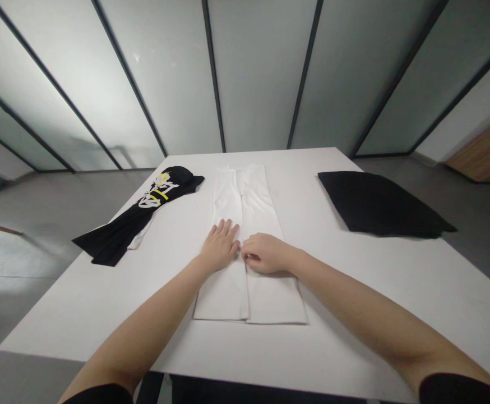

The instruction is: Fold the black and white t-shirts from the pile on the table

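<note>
A white garment point(223, 292) lies on the table in a long strip, its two side panels meeting along a line down the middle. My left hand point(220, 245) rests flat on the left panel, fingers spread, thumb by the middle line. Just across that line, my right hand point(266, 253) is closed, its fingertips curled and pinching the inner edge of the right panel. The curled fingers partly hide the cloth there. At the far end, the garment's top looks slightly wrinkled.
A black garment point(123, 224) with a white and yellow print lies bunched at the left, partly over the table edge. On the right, a flat black cloth point(379, 205) reaches the right edge. The white table point(333, 314) stands before frosted glass panels point(262, 73).
</note>
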`<state>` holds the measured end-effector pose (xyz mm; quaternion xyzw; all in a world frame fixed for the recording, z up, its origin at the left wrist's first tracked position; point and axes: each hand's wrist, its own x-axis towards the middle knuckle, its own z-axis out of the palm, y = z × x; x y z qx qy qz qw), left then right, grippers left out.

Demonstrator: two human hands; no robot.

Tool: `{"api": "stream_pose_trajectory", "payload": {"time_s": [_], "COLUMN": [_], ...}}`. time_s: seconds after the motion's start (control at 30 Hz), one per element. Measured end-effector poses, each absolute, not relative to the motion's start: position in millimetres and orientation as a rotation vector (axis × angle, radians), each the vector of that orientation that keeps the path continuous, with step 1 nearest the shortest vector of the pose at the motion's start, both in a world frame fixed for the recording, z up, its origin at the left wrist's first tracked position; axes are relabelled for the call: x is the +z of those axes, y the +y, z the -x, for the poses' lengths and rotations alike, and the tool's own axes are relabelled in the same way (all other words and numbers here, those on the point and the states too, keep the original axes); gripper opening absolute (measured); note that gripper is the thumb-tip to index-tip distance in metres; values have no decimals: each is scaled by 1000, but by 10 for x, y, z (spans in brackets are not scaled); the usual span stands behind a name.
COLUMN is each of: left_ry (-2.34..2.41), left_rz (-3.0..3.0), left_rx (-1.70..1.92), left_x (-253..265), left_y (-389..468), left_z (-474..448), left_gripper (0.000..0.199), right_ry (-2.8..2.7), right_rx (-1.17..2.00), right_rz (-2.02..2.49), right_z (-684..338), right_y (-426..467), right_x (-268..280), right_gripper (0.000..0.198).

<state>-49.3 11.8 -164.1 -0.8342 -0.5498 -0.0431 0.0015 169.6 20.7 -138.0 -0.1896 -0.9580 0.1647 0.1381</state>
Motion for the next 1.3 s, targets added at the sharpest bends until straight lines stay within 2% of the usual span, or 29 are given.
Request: {"api": "stream_pose_trajectory", "payload": {"time_s": [0.1, 0.23, 0.43, 0.5, 0.63, 0.7, 0.8, 0.9, 1.07, 1.3], "left_ry": [-1710, -1699, -1699, -1684, -1702, -1700, -1722, -1775, -1786, -1800], "left_rz": [2648, 2707, 2656, 2631, 2613, 2629, 2650, 2633, 2631, 2660], "left_rx": [-138, -157, -145, -142, -130, -145, -147, -132, -102, -58], "left_x": [-1615, -1611, -1539, -1477, -1383, -1389, -1457, -1543, -1609, -1586], "left_y": [112, 132, 59, -12, -142, -173, -159, -54, 329, 1031], "left_z": [490, 530, 468, 386, 263, 252, 267, 268, 254, 266], "left_gripper": [58, 60, 59, 56, 42, 43, 53, 57, 62, 64], "right_ry": [-2726, -2828, -2954, -2977, -2832, -2754, -2591, -2494, -2543, -2522], "right_rx": [574, 733, 1004, 1183, 1753, 1621, 898, 443, 261, 216], "right_rz": [298, 119, 110, 190, 364, 569, 1106, 1438, 1698, 1774], "right_z": [-1640, -1511, -1432, -1454, -1561, -1629, -1716, -1756, -1692, -1655], "right_y": [87, -110, -310, -343, -281, -172, 31, 183, 321, 856], "right_x": [-1323, -1293, -1263, -1210, -1059, -1024, -1102, -1321, -1676, -1624], "right_gripper": [4, 23, 27, 26, 25, 22, 18, 37, 65, 71]}}
